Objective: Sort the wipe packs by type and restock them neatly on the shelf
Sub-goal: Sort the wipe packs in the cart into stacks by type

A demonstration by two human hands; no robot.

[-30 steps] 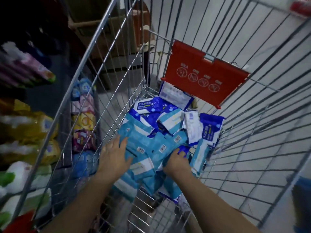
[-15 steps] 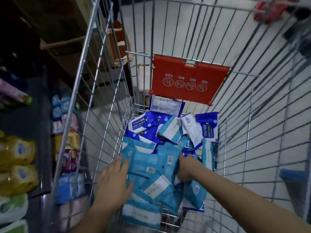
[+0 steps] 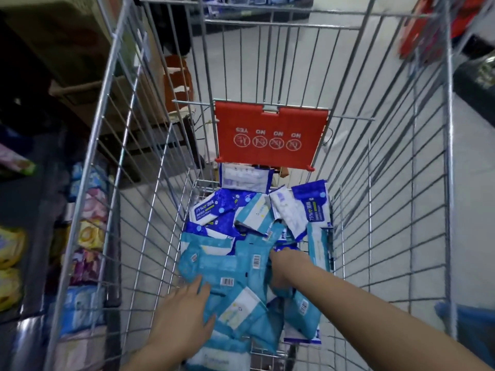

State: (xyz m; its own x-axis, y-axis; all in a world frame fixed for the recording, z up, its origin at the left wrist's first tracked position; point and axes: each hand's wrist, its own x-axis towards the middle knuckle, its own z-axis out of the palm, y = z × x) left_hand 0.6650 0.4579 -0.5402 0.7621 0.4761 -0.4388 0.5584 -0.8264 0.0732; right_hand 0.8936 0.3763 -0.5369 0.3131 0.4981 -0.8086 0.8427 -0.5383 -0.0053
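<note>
A wire shopping cart (image 3: 150, 210) holds a heap of wipe packs. Several light blue packs (image 3: 222, 266) with barcodes lie at the near end. Dark blue packs (image 3: 214, 210) marked 75% and white-backed packs (image 3: 288, 212) lie behind them, toward the red child-seat flap (image 3: 270, 137). My left hand (image 3: 184, 317) lies with straight fingers against the left side of the light blue stack. My right hand (image 3: 284, 266) reaches down into the right side of that stack; its fingers are buried among the packs, so its hold is hidden.
Store shelves (image 3: 85, 236) on the left carry coloured packets, yellow, pink and blue. Cardboard boxes (image 3: 80, 62) stand beyond them. Grey tiled floor (image 3: 476, 183) shows through the cart's right wall, and a blue object (image 3: 471, 325) sits at the lower right.
The view has swung so the cart faces straight ahead. My left hand slid down the stack's left side; my right hand pushed deeper along its right side.
</note>
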